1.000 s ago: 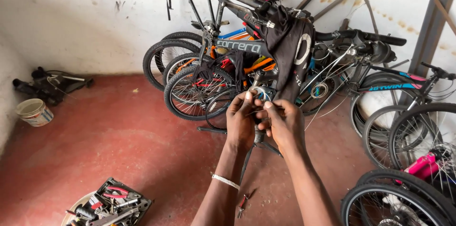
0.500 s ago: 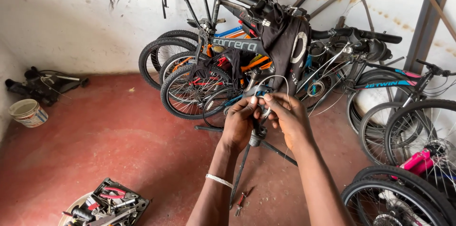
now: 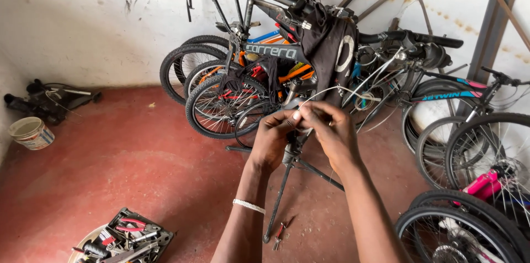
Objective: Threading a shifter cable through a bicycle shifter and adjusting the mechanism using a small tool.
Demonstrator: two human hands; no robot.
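Red floor (image 3: 110,174) spreads below the repair stand (image 3: 287,180). Above that stand, left hand (image 3: 273,138) and right hand (image 3: 331,130) both pinch 1 thin cable (image 3: 342,90), fingertips closed. It arcs up and rightward from the hands, toward the bikes (image 3: 265,75).

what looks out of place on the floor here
A small red-handled tool lies loose on the red floor by the stand's foot, apart from the tool tray. A dark garment hangs over a bike's handlebar.
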